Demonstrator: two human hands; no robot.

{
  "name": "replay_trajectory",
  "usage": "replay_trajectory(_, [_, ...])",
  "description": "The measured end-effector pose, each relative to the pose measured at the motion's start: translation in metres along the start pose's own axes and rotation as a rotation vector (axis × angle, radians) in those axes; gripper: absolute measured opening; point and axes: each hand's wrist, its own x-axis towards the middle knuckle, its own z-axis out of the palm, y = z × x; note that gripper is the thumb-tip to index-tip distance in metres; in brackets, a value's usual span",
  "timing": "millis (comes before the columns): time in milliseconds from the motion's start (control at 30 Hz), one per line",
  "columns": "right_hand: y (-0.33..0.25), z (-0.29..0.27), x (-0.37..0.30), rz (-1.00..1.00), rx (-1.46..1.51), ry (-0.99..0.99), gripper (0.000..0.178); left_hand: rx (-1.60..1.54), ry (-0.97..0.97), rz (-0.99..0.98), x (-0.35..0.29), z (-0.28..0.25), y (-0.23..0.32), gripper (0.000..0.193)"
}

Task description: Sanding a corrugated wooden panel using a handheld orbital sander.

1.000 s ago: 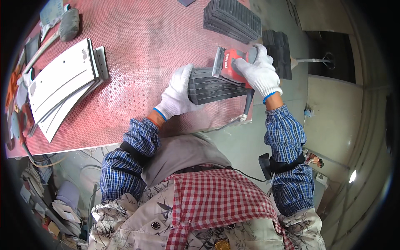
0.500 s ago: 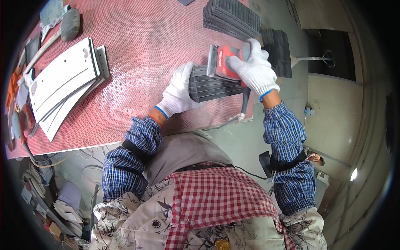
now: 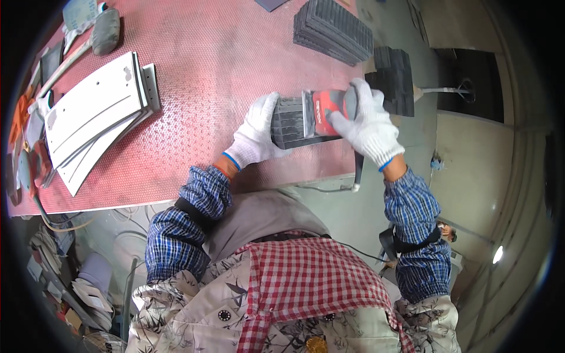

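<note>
A stack of dark grey strips (image 3: 288, 130) lies near the front edge of the table. My left hand (image 3: 256, 130), in a white knit glove, is closed around its left end, thumb side at the far corner. On top of the stack's right part rests a red and black power sander (image 3: 327, 113), its flat grey plate facing left. My right hand (image 3: 373, 126), also gloved in white, wraps the sander's rear body. A dark cord sleeve (image 3: 358, 169) hangs from the tool past the table edge. The stack's right end is hidden beneath sander and hand.
The red mesh-patterned table (image 3: 200, 106) carries curved white plates (image 3: 97, 109), a mallet (image 3: 106, 32) and hand tools at left. Another dark stack (image 3: 332, 32) stands at the far right. More dark pieces (image 3: 391, 79) sit beyond the right edge.
My right hand has drawn the sander toward me and slightly right over the stack, now covering its near side. My left hand keeps its hold on the left end.
</note>
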Motion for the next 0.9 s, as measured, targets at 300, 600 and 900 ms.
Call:
replay_trajectory(300, [-0.018, -0.009, 0.003, -0.049, 0.013, -0.037, 0.075, -0.008, 0.004, 0.028, 0.003, -0.001, 0.002, 0.127])
replay_trajectory(600, [-0.033, -0.008, 0.000, -0.168, -0.043, -0.062, 0.076, 0.015, -0.034, -0.037, -0.001, -0.002, 0.001, 0.127])
replay_trajectory(900, [-0.033, -0.010, -0.001, -0.128, -0.046, -0.138, 0.072, -0.048, -0.041, -0.047, 0.002, -0.001, -0.001, 0.129])
